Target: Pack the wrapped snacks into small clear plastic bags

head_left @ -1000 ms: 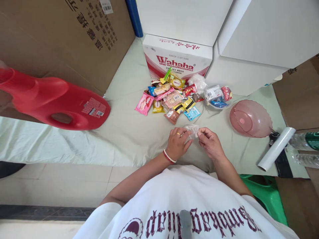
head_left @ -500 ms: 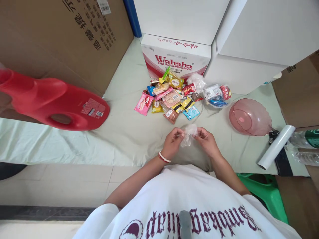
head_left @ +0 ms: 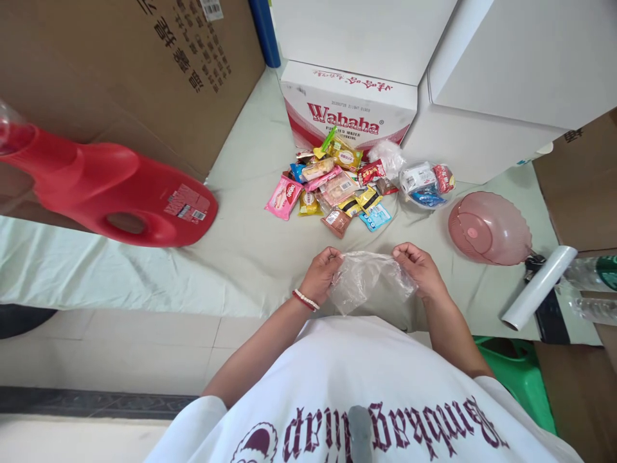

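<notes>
- Thin clear plastic bag [head_left: 366,276]: filmy, crinkled, glossy where light catches the folds; upper edge drawn out between the 2 hands, lower part hanging loose. Location: in front of the white shirt [head_left: 366,379], over the near part of the pale green cloth [head_left: 250,257].
- Cloth: smooth weave, soft wrinkles, draped over the front edge.
- Heap of small wrapped snacks [head_left: 340,188]: shiny packets in pink, yellow, brown, red and blue, overlapping, beyond the hands.
- Crumpled translucent plastic [head_left: 387,157] at the heap's right side; just beside it, a clear rounded plastic tub [head_left: 418,204] holding several packets.
- Translucent pink plastic bowl [head_left: 501,225]: ribbed wall, scalloped rim, right of the tub.
- White and red cardboard carton [head_left: 349,106], "Wahaha" lettering, behind the heap.
- Large red plastic jug [head_left: 173,218]: glossy, molded handle hole, far left, lying before a brown cardboard box [head_left: 110,77].
- Smooth white cylindrical roll [head_left: 538,288], slanted at the cloth's right end.
- Left hand [head_left: 321,278]: thumb and fingers pinched on the bag's left upper corner, other fingers curled; red and white beaded bracelet [head_left: 305,299] at the wrist.
- Right hand [head_left: 420,269]: thumb against bent forefinger, gripping the right upper corner.
- Both forearms angle inward from the sleeves; hands roughly level, well apart.
</notes>
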A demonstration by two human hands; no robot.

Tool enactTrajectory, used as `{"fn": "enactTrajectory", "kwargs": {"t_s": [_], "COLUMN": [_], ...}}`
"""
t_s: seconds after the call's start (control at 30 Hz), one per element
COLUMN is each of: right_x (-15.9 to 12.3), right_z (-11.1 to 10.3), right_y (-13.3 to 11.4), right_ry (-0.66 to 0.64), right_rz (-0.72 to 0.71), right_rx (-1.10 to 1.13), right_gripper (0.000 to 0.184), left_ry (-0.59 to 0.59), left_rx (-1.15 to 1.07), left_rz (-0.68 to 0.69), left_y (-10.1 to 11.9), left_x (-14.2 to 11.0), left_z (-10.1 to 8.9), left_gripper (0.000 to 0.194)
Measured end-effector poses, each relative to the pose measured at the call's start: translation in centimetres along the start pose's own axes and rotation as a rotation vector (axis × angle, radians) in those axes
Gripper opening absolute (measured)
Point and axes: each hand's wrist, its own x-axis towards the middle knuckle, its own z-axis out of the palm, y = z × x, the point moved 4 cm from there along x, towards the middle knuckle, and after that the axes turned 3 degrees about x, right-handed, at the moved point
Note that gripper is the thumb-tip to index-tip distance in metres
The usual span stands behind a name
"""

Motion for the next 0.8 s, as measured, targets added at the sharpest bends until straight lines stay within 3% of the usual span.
{"fn": "enactTrajectory", "kwargs": {"t_s": [0.1,0.17,0.23,0.3,0.37,0.43,0.5,0.63,0.8], "right_x": [0.2,-0.6,-1.6,-2.8,-3.8,-3.8,-3.3,-2.4,-4.2], "right_z": [-2.4,-2.6,-0.7,3.0,6.7,9.2,10.1,8.5,3.1], "right_y": [-2.0,-3.4,-3.9,-3.7,-3.0,-2.1,-1.3,-0.5,1.3], "right_ry": [0.312,0.416,0.249,-0.050,-0.248,-0.281,-0.251,-0.166,0.020], "right_rz": [-0.262,-0.346,-0.298,-0.218,-0.180,-0.175,-0.159,-0.116,-0.088], "right_rx": [-0.291,-0.357,-0.286,-0.199,-0.162,-0.143,-0.089,0.102,0.160], "right_gripper": [0.026,0.021,0.020,0.021,0.028,0.028,0.020,0.020,0.022], "left_ry": [-0.054,-0.018,-0.006,-0.018,-0.025,-0.014,-0.006,-0.010,0.157], "left_rx": [-0.027,-0.051,-0.067,-0.071,-0.065,-0.088,-0.154,-0.286,-0.087], "left_rz": [-0.025,0.015,0.051,0.076,0.115,0.136,0.108,0.045,0.161], "left_y": [0.4,0.6,0.6,0.4,0.4,0.4,0.5,1.0,0.9], "left_x": [-0.2,-0.2,-0.4,-0.6,-0.9,-1.2,-1.4,-1.4,-1.2], "left_z": [-0.2,-0.3,0.0,0.7,1.4,1.7,1.4,-0.4,-3.8], "left_gripper": [0.048,0.050,0.051,0.052,0.052,0.054,0.056,0.052,0.039]}}
